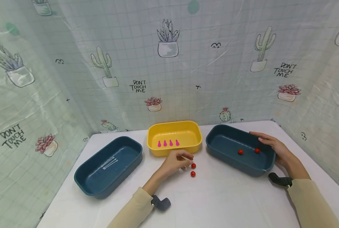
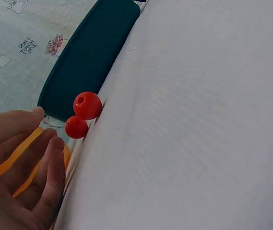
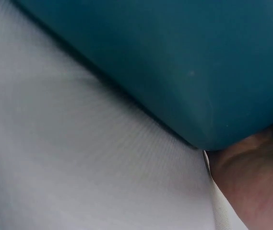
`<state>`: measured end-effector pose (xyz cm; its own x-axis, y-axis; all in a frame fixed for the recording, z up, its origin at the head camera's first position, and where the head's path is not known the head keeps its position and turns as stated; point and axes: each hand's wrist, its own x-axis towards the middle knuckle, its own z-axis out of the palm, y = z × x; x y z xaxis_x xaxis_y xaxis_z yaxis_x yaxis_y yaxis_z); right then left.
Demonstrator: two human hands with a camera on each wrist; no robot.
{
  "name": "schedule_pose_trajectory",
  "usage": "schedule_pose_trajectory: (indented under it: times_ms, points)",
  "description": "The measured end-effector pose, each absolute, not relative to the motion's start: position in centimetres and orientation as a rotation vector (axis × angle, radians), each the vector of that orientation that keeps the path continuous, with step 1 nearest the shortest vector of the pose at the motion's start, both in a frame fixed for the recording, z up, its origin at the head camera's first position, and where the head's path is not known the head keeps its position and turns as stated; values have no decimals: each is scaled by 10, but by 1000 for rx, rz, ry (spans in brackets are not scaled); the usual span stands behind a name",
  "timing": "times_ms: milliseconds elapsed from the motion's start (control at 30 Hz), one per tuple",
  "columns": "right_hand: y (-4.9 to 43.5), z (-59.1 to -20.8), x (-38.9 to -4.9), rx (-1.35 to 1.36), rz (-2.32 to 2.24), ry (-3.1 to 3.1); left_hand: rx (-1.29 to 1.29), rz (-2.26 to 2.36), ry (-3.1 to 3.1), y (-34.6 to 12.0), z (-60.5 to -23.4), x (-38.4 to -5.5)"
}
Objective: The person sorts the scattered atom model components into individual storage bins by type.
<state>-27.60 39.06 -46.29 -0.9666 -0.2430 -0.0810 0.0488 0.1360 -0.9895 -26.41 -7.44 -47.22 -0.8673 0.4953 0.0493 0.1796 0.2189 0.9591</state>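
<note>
My left hand (image 1: 175,161) hovers over the white table with its fingers loosely bent and a gap between thumb and fingertips. Just beyond those fingertips lie two red beads, the farther bead (image 1: 193,165) and the nearer bead (image 1: 193,174). In the left wrist view, one red bead (image 2: 87,106) shows a hole, and neither bead is held. My right hand (image 1: 279,150) grips the right end of a dark blue bin (image 1: 229,157), fingers at its rim. Two more red beads (image 1: 240,152) rest inside. The right wrist view shows mostly the bin's outer wall (image 3: 174,72); those fingers are hidden there.
Behind the left hand stands a yellow bin (image 1: 173,152) with several small pink bulb-shaped pieces (image 1: 170,142). At the left, another dark blue bin (image 1: 112,185) contains several thin pale sticks (image 1: 110,164). A printed cloth (image 1: 169,79) hangs behind the table and along its sides.
</note>
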Motion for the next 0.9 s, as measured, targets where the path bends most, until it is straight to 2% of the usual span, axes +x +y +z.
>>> schedule_pose_trajectory:
  times_ms: [900]
  points:
    - [391,-461,-273,-168,-1890,2222,774,1515,2333,-76,-484,-266]
